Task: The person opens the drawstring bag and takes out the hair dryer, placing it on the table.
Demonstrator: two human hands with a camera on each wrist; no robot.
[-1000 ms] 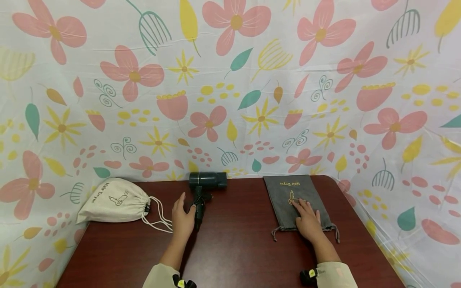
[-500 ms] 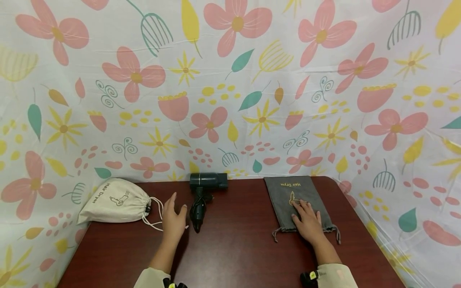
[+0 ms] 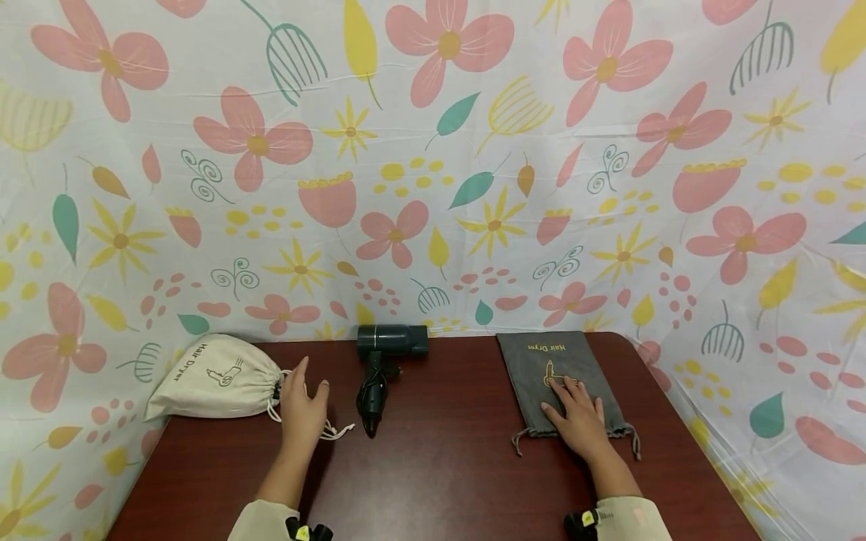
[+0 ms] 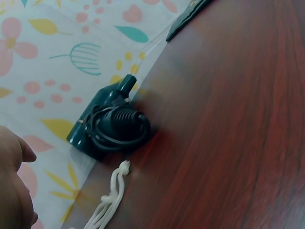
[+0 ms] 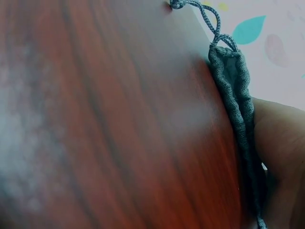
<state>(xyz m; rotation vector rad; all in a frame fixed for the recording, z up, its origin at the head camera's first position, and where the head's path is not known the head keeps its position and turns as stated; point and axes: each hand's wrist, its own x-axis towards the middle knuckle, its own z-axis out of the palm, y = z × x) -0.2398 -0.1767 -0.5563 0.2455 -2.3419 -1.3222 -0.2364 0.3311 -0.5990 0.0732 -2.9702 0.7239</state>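
My left hand [image 3: 303, 412] is beside the neck of a cream drawstring bag [image 3: 219, 379] printed "Hair Dryer", over its white cords [image 3: 336, 431]; whether it touches them I cannot tell. Its fingers are extended and the thumb stands apart. To its right lies a dark green hair dryer [image 3: 392, 340], its cord wound about the handle [image 4: 125, 125]. On the right, my right hand [image 3: 579, 418] rests with spread fingers on a flat grey drawstring pouch [image 3: 549, 353]. The pouch's gathered mouth [image 5: 233, 90] shows close by in the right wrist view.
Everything lies on a dark red-brown wooden table [image 3: 446, 458]. A white floral cloth [image 3: 433, 188] hangs behind the table and along both its sides. The grey pouch's cord ends [image 3: 518, 443] lie toward the front.
My left hand has moved left, away from the hair dryer's handle to the cream bag's cords. The right hand stays on the grey pouch, its thumb slightly farther out.
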